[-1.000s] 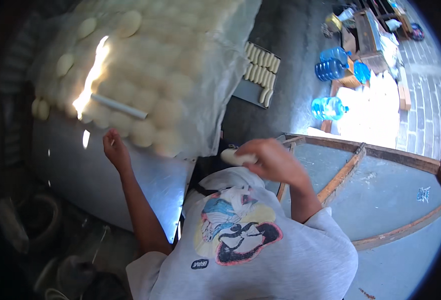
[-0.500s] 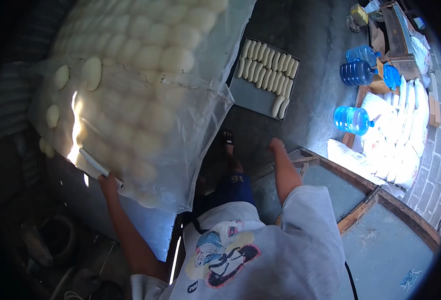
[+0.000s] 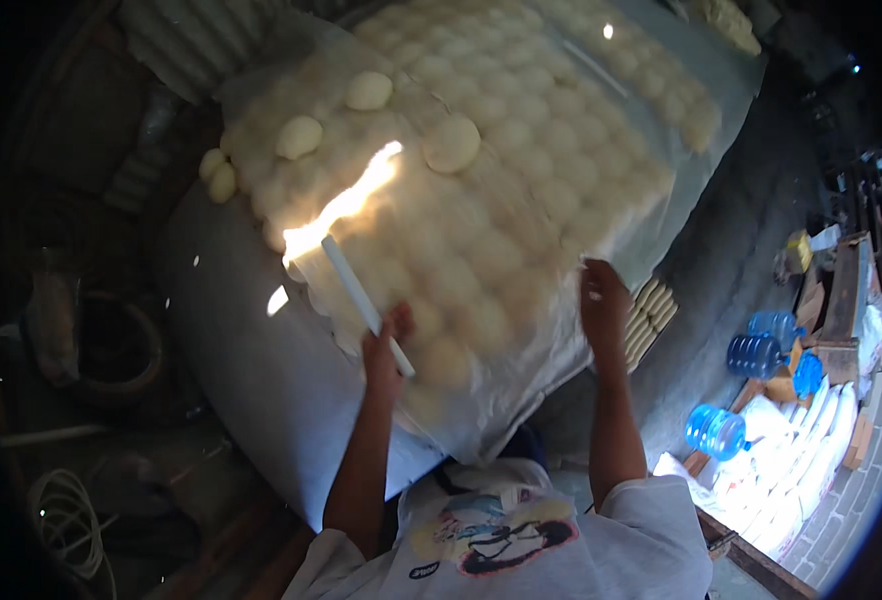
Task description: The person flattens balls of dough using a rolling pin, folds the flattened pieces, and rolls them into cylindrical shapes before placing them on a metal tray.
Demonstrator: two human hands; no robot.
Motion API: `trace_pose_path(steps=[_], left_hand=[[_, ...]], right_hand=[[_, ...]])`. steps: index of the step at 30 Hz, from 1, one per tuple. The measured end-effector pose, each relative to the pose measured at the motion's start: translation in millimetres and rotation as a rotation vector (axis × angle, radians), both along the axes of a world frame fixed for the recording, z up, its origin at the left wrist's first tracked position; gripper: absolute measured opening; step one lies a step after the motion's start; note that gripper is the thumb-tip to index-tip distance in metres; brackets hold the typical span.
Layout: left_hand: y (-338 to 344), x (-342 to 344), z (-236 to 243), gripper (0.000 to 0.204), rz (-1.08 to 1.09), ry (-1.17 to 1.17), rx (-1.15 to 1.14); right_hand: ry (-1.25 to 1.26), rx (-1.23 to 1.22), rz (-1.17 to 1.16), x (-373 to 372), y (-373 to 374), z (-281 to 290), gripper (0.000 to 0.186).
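My left hand (image 3: 388, 345) grips a white rod (image 3: 351, 285), which slants over the near left part of the table. Many pale dough balls (image 3: 526, 110) lie in close rows beneath a clear plastic sheet (image 3: 501, 385). A few loose pale dough pieces (image 3: 300, 137) rest on top of the sheet toward the left. At the sheet's right edge, my right hand (image 3: 605, 300) has its fingers pinched on the plastic. Behind my right wrist, a group of long dough rolls (image 3: 651, 318) shows partly.
Blue water bottles (image 3: 717, 431) and white sacks (image 3: 791, 470) stand to the right, by cardboard boxes. A wooden frame edge (image 3: 761, 565) crosses the lower right. Coiled pale cord (image 3: 66, 520) lies at lower left. Bright sunlight strikes the table's left part.
The view has turned left toward the table. My right hand has gone from hanging free at my side to the plastic sheet's edge. My left hand still holds the rod.
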State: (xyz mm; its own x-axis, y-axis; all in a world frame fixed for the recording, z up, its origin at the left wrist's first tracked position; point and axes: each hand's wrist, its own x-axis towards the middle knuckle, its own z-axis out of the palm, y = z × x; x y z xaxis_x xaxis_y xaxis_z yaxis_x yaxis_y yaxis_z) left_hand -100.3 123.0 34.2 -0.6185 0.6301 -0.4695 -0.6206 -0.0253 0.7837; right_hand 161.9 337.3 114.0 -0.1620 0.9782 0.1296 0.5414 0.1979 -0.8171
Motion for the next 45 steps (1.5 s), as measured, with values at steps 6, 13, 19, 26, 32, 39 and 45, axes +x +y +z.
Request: trace_pose_path(steps=[6,13,19,26,32,39,45], left_hand=[[-11,9,-9,0.055,-0.127,0.032,0.07],[0,17,-11,0.06,-0.234,0.094,0.193],[-42,8,-23,0.039,0.051,-0.049,0.079],[-177,-10,32,0.023,0.489,0.55,-0.183],[-307,13,66,0.024,0.775,0.679,-0.45],[-377,13,63,0.021,0.067,1.43,-1.085],[-321,-72,-29,0.043,-0.036,1.412,-1.289]], right_hand=[[-0.542,0.816,0.329,-253,75,-77,0.027],[-0.825,0.443,-0.036,-260,282,2,0.02],[-0.275,1.173,-0.147,-236,224,222,0.026],[0.221,1.262,0.007,-223,-80,306,0.017],[0.043,0.652,1.299,-249,-320,-4,0.016],[-0.187,0.438,1.266,-174,-360,-15,0.053],[-0.443,0.559,1.207,-272,-316,-107,0.056]])
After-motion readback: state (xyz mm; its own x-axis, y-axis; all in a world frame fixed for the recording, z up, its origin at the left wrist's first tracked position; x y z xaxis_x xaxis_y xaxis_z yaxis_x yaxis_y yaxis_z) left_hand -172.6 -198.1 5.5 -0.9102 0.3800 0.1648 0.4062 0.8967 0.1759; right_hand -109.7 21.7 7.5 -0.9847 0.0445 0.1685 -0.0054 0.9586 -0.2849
